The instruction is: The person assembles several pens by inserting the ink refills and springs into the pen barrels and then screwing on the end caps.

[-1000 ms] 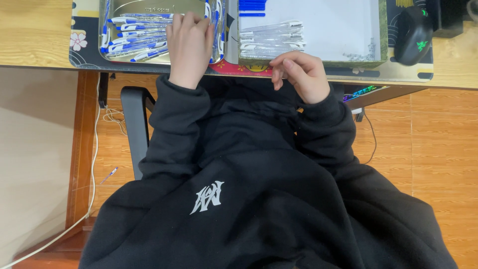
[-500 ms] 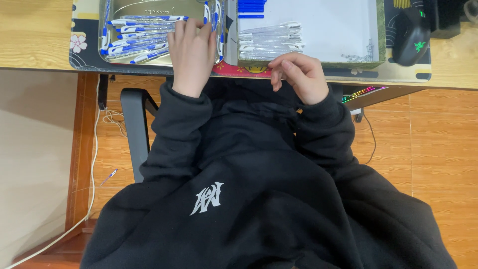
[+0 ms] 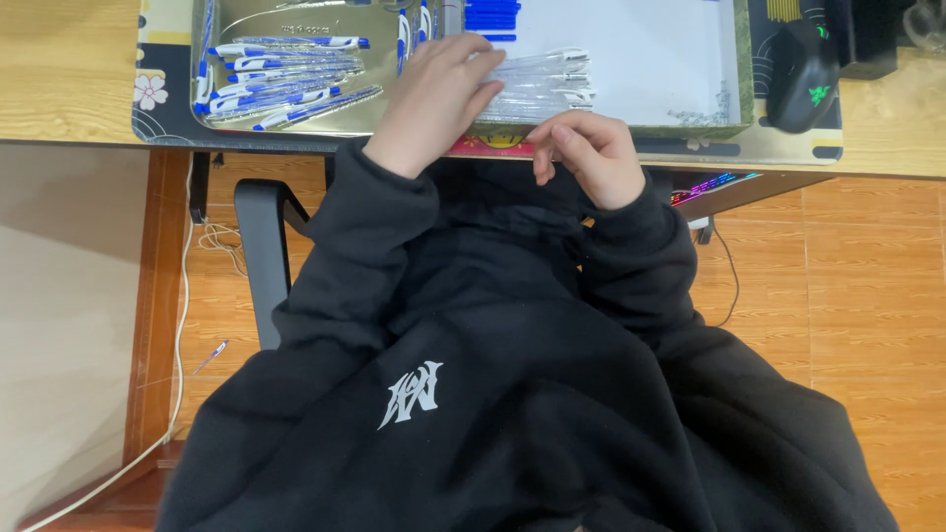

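My left hand (image 3: 434,99) lies flat on the left end of a pile of clear pen barrels (image 3: 552,84), fingers stretched over them. The pile rests in a white-lined tray (image 3: 650,49) on the desk. To its left, a gold tray (image 3: 202,113) holds several blue-and-white pens (image 3: 286,84). My right hand (image 3: 586,153) is curled at the desk's near edge, just below the pile. I cannot see whether anything is inside its fingers. Black sleeves cover both arms.
A black computer mouse (image 3: 803,79) sits on the mat at the right. A lit keyboard (image 3: 705,185) shows under the desk edge. A black chair arm (image 3: 261,246), a white cable (image 3: 177,296) and a stray pen (image 3: 212,353) are on the left above the wooden floor.
My left hand has moved right, off the gold tray of pens and onto the pile of clear barrels. The right hand has stayed curled at the desk edge.
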